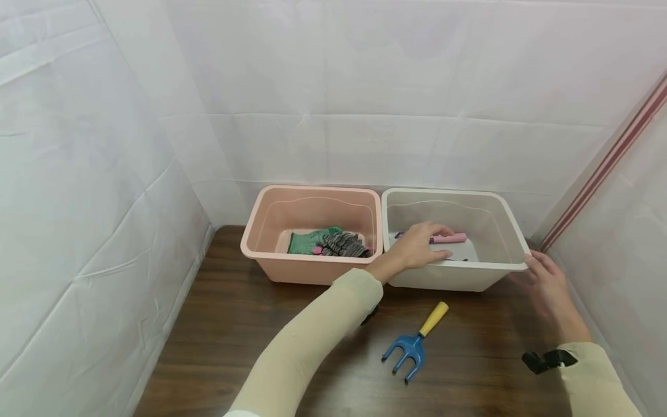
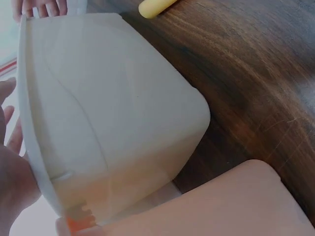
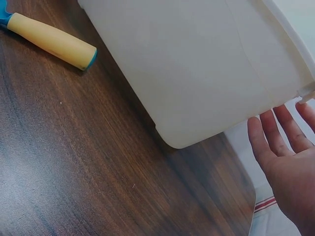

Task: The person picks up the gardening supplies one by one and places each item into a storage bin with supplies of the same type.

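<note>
My left hand (image 1: 417,246) reaches over the front rim into the white bin (image 1: 443,278), fingers spread and relaxed. Beside those fingers, inside the bin, lies a thing with a pink handle (image 1: 453,238); its other end is hidden behind the hand. At the bin's right end, my right hand (image 1: 547,284) touches the wall just under the rim with nearly straight fingers (image 3: 290,132). A garden hand fork (image 1: 411,347) with blue tines and a yellow handle (image 3: 54,42) lies on the table in front of the bin.
A pink bin (image 1: 312,269) stands close against the white one on the left. It holds a green glove (image 1: 307,240) and a grey-black striped glove (image 1: 344,245). White sheeting (image 1: 323,145) rises behind and at both sides of the brown wooden table (image 1: 224,347).
</note>
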Demonstrator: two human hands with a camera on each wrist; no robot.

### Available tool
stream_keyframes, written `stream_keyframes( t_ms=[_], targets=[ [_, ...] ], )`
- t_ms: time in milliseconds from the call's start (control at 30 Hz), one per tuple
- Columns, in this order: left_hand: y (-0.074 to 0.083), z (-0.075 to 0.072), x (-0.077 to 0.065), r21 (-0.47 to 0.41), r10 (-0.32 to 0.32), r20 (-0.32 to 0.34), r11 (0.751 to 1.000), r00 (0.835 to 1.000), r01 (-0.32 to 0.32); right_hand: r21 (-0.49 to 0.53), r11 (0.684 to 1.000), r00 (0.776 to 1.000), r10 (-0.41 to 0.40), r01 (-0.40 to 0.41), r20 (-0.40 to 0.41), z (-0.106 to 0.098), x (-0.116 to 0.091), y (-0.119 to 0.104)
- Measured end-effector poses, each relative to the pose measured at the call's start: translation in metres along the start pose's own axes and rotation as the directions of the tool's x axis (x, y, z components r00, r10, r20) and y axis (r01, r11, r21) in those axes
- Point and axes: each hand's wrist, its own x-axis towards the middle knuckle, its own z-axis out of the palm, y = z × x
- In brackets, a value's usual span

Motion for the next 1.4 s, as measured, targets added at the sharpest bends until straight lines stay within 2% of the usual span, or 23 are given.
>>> stream_keyframes(
  t_ms=[200,367,467,667,833,1033,1233,1400],
  targets=[
    [0.006,-0.007,-0.003,-0.065,0.070,-0.007,0.995,0.998,-0.070,0.013,1.000,1.000,-0.010,0.010,0.009,0.001,0.000,0.001],
    [0.013,-0.013,-0.010,-0.163,0.141,-0.037,0.976,0.989,-0.145,0.024,1.000,1.000,-0.001,0.001,0.000,0.000,0.000,0.001],
    [0.020,-0.017,-0.017,-0.205,0.161,-0.038,0.965,0.986,-0.165,0.022,1.000,1.000,0.011,-0.011,-0.007,-0.002,-0.001,0.001],
    [0.036,-0.026,-0.033,-0.206,0.192,-0.002,0.960,0.981,-0.189,0.019,0.999,1.000,0.025,-0.025,-0.009,-0.002,0.000,0.000],
    [0.043,-0.027,-0.048,-0.184,0.221,0.008,0.959,0.975,-0.216,-0.003,1.000,0.999,0.023,-0.023,-0.025,0.000,0.001,-0.001],
    [0.047,-0.018,-0.069,-0.142,0.255,0.035,0.958,0.966,-0.248,-0.020,1.000,0.999,0.020,-0.021,-0.026,0.003,-0.001,-0.001],
    [0.046,-0.001,-0.084,-0.146,0.211,0.091,0.970,0.973,-0.197,-0.048,0.999,0.999,0.021,-0.023,-0.043,0.002,-0.001,-0.001],
    [0.042,0.016,-0.088,-0.154,0.212,0.086,0.968,0.973,-0.197,-0.054,0.998,0.998,0.025,-0.028,-0.050,0.002,0.000,-0.001]
  ],
)
